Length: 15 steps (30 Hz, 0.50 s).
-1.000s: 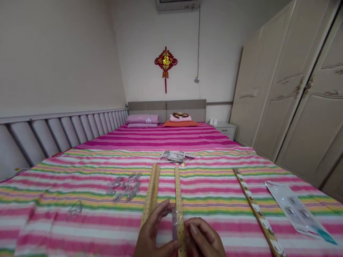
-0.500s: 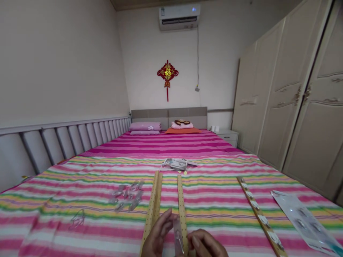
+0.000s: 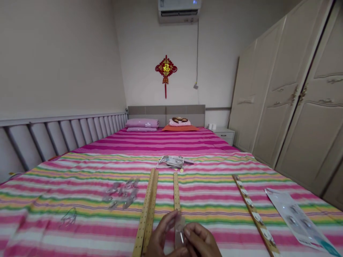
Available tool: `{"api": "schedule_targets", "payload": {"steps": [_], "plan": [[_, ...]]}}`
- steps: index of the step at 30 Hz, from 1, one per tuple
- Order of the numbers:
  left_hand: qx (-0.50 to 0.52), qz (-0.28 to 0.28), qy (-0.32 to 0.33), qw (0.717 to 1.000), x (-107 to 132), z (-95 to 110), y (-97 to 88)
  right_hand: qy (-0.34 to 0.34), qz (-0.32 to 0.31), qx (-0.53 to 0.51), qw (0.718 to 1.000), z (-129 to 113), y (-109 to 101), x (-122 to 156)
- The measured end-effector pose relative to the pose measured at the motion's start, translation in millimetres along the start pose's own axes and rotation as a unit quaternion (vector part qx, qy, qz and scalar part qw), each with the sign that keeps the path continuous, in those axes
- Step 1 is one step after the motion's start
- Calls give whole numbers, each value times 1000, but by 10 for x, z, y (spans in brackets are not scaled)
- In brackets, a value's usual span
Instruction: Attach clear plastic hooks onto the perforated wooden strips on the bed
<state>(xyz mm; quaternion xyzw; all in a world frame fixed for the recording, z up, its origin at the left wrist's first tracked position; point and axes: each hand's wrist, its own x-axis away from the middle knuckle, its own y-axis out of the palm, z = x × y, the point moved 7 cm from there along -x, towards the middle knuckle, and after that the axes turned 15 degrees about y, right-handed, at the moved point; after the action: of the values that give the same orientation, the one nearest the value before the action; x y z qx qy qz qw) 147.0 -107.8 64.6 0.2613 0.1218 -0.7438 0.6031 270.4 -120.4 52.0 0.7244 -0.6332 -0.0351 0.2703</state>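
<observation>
At the bottom edge of the head view, my left hand point(image 3: 162, 237) and my right hand point(image 3: 201, 241) meet over the striped bedspread point(image 3: 80, 200). Between their pinched fingers they hold a small clear plastic hook point(image 3: 180, 231) with a metal wire on it. The hook sits right over the near end of a perforated wooden strip point(image 3: 176, 191). Just to the left lies a pair of wooden strips point(image 3: 147, 210) side by side. Both hands are cut off by the frame's lower edge.
A heap of clear hooks point(image 3: 122, 191) lies left of the strips, one loose hook point(image 3: 66, 216) further left. A strip fitted with hooks point(image 3: 253, 210) and a plastic package point(image 3: 294, 216) lie on the right. More packaging point(image 3: 173, 161) sits further up the bed; wardrobes point(image 3: 302, 96) line the right.
The view rose then dipped a little. My hands stayed at the strip's near end, turning the clear hook between their fingers.
</observation>
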Motion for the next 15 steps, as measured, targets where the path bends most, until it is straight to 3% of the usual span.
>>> {"api": "schedule_targets", "payload": {"steps": [3, 8, 15], "plan": [[-22, -3, -11, 1000, -4, -60, -13, -9, 9, 6, 1000, 3, -50, -79], [-21, 32, -99, 994, -68, -207, -105, -35, 73, 22, 996, -36, -166, -183], [-61, 25, -131, 989, -372, -369, -96, -52, 101, 46, 992, -133, -280, -450]]}}
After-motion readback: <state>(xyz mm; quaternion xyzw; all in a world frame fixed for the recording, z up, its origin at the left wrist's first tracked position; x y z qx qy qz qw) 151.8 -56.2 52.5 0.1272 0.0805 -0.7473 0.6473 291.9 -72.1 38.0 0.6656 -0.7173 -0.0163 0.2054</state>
